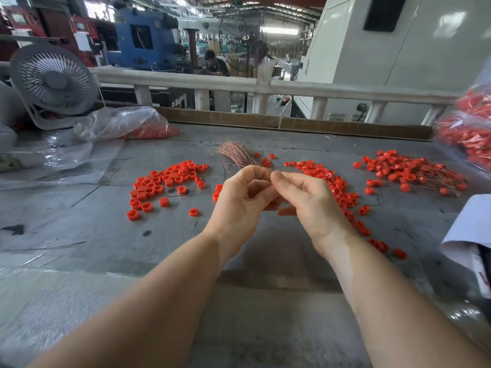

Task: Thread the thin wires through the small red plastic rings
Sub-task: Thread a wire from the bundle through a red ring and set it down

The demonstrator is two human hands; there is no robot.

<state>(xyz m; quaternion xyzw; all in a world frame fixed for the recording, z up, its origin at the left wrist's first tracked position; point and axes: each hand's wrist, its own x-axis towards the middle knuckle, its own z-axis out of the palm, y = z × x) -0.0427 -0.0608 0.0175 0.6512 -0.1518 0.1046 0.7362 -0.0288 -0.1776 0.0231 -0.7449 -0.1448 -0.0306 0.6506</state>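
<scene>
My left hand [243,197] grips a bundle of thin coppery wires [236,154] that fans out beyond its fingers. My right hand [308,197] meets it at the fingertips, thumb and forefinger pinched together at the bundle's near end; I cannot tell whether a wire or ring is between them. Loose small red plastic rings [164,184] lie scattered on the grey table [106,229] to the left. More red rings [342,192] trail under and behind my right hand. At the far right lies a pile of rings with wires through them [409,172].
A clear bag of red rings [138,126] and a grey desk fan [54,78] stand at the back left. Bagged red parts [467,134] sit at the right edge. Stray dark wires [87,195] lie on the left of the table. A white sleeve [470,229] intrudes at right.
</scene>
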